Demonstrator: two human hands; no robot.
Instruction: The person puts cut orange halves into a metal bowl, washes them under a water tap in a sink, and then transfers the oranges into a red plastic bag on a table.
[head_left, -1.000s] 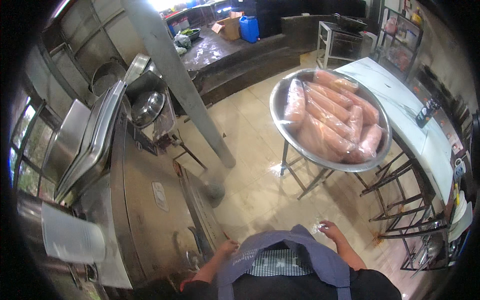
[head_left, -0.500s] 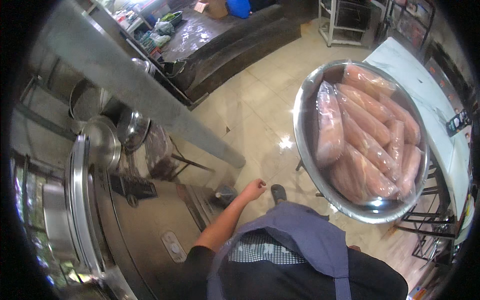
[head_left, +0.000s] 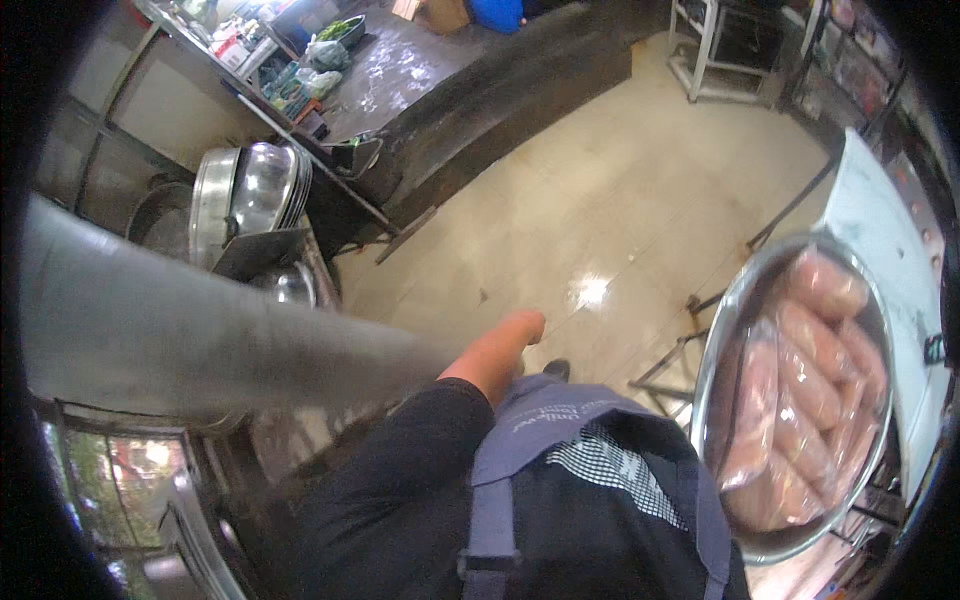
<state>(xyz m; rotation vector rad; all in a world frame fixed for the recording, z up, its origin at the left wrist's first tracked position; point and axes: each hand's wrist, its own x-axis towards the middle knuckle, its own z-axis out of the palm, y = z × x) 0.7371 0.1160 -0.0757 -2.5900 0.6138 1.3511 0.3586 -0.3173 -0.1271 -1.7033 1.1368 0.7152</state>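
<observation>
My left hand [head_left: 527,326] hangs in front of my body, over the tiled floor. Its fingers look loosely curled, and nothing shows in them. To my right is a large round metal basin [head_left: 707,400], holding several long clear plastic bags of pale pink meat [head_left: 805,370]. The basin overlaps the white marble-look table [head_left: 880,190] in view; what bears its weight is hidden. My right hand is out of sight, and my right forearm does not show either. A grey-blue apron [head_left: 490,500] covers my front.
A thick grey post [head_left: 230,310] crosses close on my left. Behind it, metal pans [head_left: 255,190] are stacked. A dark raised counter [head_left: 500,90] runs along the back, and a white metal rack [head_left: 735,55] stands at the far right. Dark stool legs [head_left: 670,365] stick out near the basin.
My view has turned, so the basin of meat now sits lower and farther right. The post looms larger on the left. My left hand has swung slightly up and right in view.
</observation>
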